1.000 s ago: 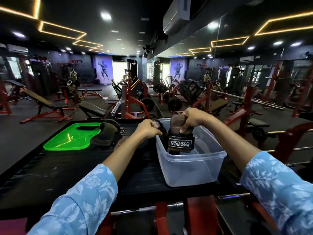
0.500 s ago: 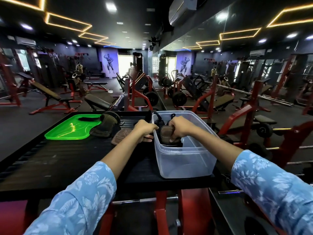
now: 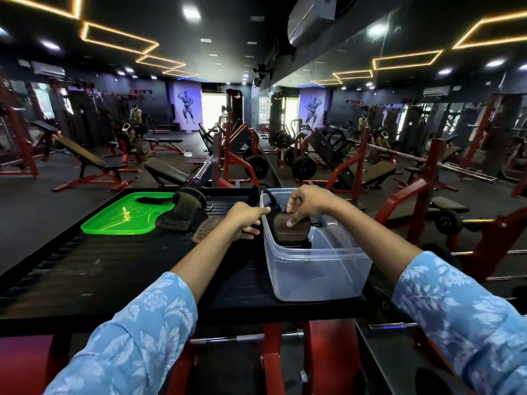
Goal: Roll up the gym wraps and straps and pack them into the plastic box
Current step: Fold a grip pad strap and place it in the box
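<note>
Wrap in box: a brown suede-like pad (image 3: 291,228) with pale stitching along its rounded edge, leaning inside the plastic box at its far left end, black strap material under and behind it.
Plastic box: clear, frosted (image 3: 319,276), rectangular with rounded corners and a rolled rim, standing on the right part of the bench; its near half looks bare inside.
Right hand: (image 3: 309,202) reaches down over the far rim, fingertips curled and pressing on the top of the brown pad; whether it pinches the pad or only pushes it I cannot tell.
Left hand: (image 3: 246,219) rests against the box's left wall at the rim, index finger stretched along the rim, the other fingers curled loosely, nothing visibly gripped.
Loose pad: a flat brown stitched piece (image 3: 206,228) lies on the bench just left of the left hand.
Rolled wrap: a dark olive-brown fabric bundle (image 3: 182,210), thick and curved, lies partly over the right edge of the green tray.
Green tray: glossy translucent plastic (image 3: 114,220), shallow, with rounded corners, a black strap across its far side.
Bench: black ribbed surface (image 3: 128,269) on a red metal frame.
Sleeves: light blue fabric with a pale leaf print (image 3: 137,337).
</note>
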Available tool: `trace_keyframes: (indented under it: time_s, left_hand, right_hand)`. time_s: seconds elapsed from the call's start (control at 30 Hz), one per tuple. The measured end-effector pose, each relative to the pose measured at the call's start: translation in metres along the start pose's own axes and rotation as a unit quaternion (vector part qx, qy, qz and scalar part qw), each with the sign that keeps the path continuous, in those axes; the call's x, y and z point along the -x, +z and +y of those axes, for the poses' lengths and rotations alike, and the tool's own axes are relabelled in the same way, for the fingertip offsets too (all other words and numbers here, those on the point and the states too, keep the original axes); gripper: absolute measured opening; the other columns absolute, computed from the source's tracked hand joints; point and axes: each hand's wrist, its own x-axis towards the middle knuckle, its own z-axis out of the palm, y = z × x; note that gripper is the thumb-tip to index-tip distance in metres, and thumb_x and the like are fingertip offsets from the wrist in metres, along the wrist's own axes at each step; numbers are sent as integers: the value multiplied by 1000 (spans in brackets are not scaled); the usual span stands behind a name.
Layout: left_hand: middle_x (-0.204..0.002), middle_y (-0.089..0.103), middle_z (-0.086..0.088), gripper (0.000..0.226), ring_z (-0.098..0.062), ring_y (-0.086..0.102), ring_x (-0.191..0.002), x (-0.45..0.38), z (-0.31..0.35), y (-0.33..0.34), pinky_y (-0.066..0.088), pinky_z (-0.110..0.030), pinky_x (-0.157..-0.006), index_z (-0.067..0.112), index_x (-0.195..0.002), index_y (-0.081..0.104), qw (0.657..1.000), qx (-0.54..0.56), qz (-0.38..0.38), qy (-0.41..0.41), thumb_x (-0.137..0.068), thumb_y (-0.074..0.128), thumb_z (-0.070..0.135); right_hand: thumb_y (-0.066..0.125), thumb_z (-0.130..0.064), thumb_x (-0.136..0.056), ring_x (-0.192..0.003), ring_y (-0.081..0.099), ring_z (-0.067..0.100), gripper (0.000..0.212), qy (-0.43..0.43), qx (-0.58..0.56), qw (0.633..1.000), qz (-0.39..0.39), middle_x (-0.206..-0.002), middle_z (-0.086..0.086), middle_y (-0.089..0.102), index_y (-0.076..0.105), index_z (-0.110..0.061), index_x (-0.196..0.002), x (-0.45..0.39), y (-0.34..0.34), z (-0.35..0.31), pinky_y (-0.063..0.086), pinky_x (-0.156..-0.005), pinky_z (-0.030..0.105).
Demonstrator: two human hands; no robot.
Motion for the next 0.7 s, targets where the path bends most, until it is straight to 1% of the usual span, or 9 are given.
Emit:
trace_keyframes:
  time_s: [0.13,0.2,0.27,0.37,0.47,0.5,0.57,0.63,0.7]
  left_hand:
    - [-75,60,-2,23,-16,55,-56,-2,-2,-14,44,-25,-53,11,-88,56,999,28,37,3,-93,53,33]
    - [-71,59,-1,17,-15,52,-53,-3,-8,-23,40,-23,-49,11,-87,54,998,34,61,-1,-95,47,24]
    - [-69,60,-1,20,-14,51,-50,-2,-18,-32,38,-21,-46,13,-78,54,997,22,79,-11,-93,42,16]
    - [-63,61,-1,26,-14,51,-46,-1,-42,-55,39,-21,-46,13,-68,55,994,3,111,-24,-91,43,9]
    - [-49,62,1,31,-12,52,-37,-2,-63,-74,46,-24,-49,10,-60,57,989,-20,142,-25,-88,46,5]
    - [-49,63,0,28,-12,54,-37,1,-68,-81,50,-26,-51,8,-61,60,988,-27,151,-27,-86,49,4]
    - [-61,67,-7,18,-20,63,-50,4,-79,-95,56,-33,-61,5,-68,67,984,-54,165,-34,-81,56,7]
    - [-69,69,-13,18,-24,64,-58,3,-89,-106,57,-35,-69,6,-67,69,982,-81,163,-39,-80,57,10]
    - [-75,71,-15,24,-20,60,-52,-3,-98,-116,55,-32,-64,11,-58,64,984,-80,154,-36,-82,56,10]
  right_hand:
    - [83,-26,-67,-79,56,14,32,-5,1,996,86,-85,-3,57,65,-14,-91,-2,-8,-18,43,-63,24]
    - [80,-28,-71,-74,57,14,24,-25,-9,991,131,-79,-5,57,62,-17,-84,-3,-3,-34,44,-65,26]
    - [76,-28,-75,-72,55,13,18,-41,-4,988,148,-71,-9,55,63,-17,-80,-2,7,-51,44,-65,27]
    - [67,-16,-80,-76,59,18,3,-71,3,989,129,-72,-3,60,66,-13,-78,-9,32,-83,47,-67,30]
    - [57,-10,-79,-83,64,25,10,-63,23,993,98,-83,7,69,66,-12,-76,-24,60,-103,49,-70,30]
    - [56,-11,-80,-82,65,26,12,-52,20,996,74,-84,10,69,65,-12,-72,-30,71,-109,48,-69,29]
    - [58,-15,-81,-77,64,27,15,-27,11,999,26,-81,16,66,60,-10,-68,-42,94,-118,46,-64,28]
    - [61,-26,-83,-83,62,27,21,2,-1,1000,5,-89,18,64,63,-5,-80,-57,116,-120,42,-65,27]
    - [64,-36,-83,-99,62,30,37,37,-23,999,27,-106,17,65,64,-3,-100,-74,132,-118,44,-73,29]
